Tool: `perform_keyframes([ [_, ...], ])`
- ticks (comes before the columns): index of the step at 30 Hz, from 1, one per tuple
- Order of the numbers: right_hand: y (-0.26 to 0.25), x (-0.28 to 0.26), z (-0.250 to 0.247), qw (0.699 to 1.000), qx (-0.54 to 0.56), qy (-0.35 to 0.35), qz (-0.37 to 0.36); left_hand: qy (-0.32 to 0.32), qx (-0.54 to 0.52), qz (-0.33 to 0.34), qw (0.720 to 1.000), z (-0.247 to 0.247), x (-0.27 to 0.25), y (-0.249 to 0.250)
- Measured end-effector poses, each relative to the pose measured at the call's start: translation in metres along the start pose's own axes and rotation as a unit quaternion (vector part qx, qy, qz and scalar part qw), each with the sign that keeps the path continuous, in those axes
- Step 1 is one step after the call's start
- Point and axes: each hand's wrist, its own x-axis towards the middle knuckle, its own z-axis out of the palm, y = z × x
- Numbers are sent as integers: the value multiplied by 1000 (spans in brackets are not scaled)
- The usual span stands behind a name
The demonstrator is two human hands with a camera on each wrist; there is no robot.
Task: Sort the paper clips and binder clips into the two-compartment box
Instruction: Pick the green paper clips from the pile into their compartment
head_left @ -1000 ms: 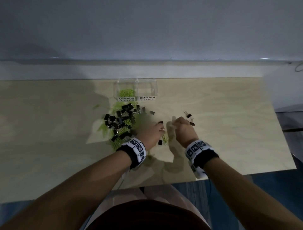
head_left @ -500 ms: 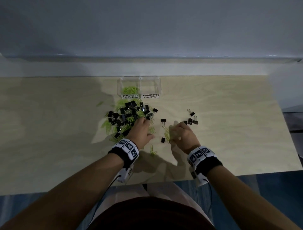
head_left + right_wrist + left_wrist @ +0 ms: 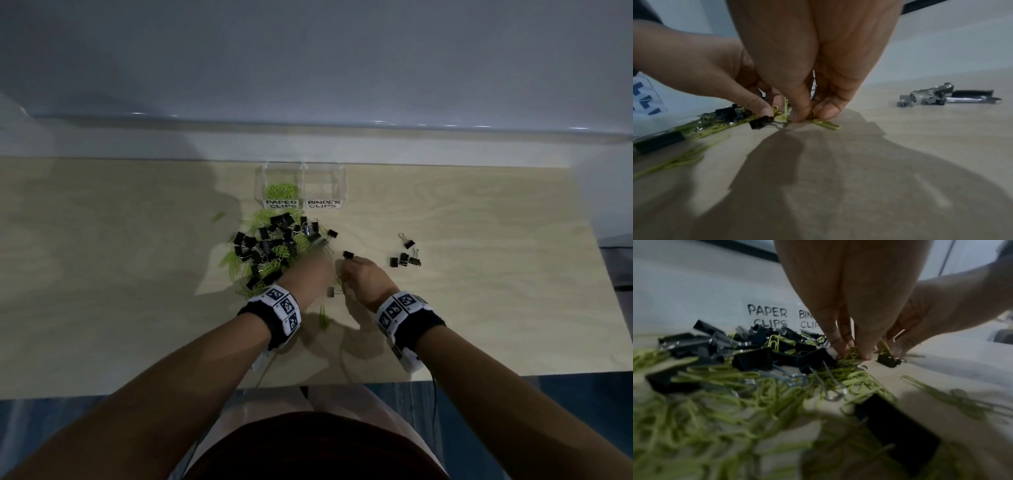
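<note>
The clear two-compartment box [image 3: 343, 186] stands at the table's far edge. Its PAPER CLIPS side holds green paper clips [image 3: 281, 189]; the BINDER CLIPS side looks empty. In front lies a mixed pile [image 3: 274, 246] of black binder clips and green paper clips. My left hand [image 3: 308, 274] and right hand [image 3: 361, 277] meet fingertip to fingertip just right of the pile. In the left wrist view the left hand [image 3: 854, 354] pinches green paper clips on the table. The right hand [image 3: 797, 116] pinches green paper clips too, beside a black binder clip [image 3: 761, 122].
A small group of binder clips [image 3: 406, 260] lies to the right of the hands. Single binder clips [image 3: 348, 254] [image 3: 330, 292] and a loose paper clip [image 3: 323, 317] lie around them. One stray paper clip [image 3: 218, 216] sits left of the box.
My left hand has come right from the pile toward the right hand. Both hands' fingertips now work at the same small bunch of green clips.
</note>
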Motion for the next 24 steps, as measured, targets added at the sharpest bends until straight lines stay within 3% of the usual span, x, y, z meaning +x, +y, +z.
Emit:
perform_keyframes([
  [4, -2, 4, 1, 1000, 1, -13, 18, -33, 58, 29, 997, -5, -1, -3],
  [7, -5, 6, -3, 999, 21, -26, 41, -38, 0, 13, 999, -12, -2, -10],
  [9, -10, 8, -11, 997, 52, -1, 50, 2, -109, -37, 993, -20, -5, -17],
  [13, -32, 33, -36, 991, 109, 65, 51, 128, -314, -140, 930, -44, -8, -42],
  [20, -81, 127, -73, 980, 106, 167, 36, 267, -333, -253, 868, -102, 32, -101],
  [24, -93, 156, -77, 989, 43, 130, 48, 246, -297, -277, 880, -112, 54, -112],
])
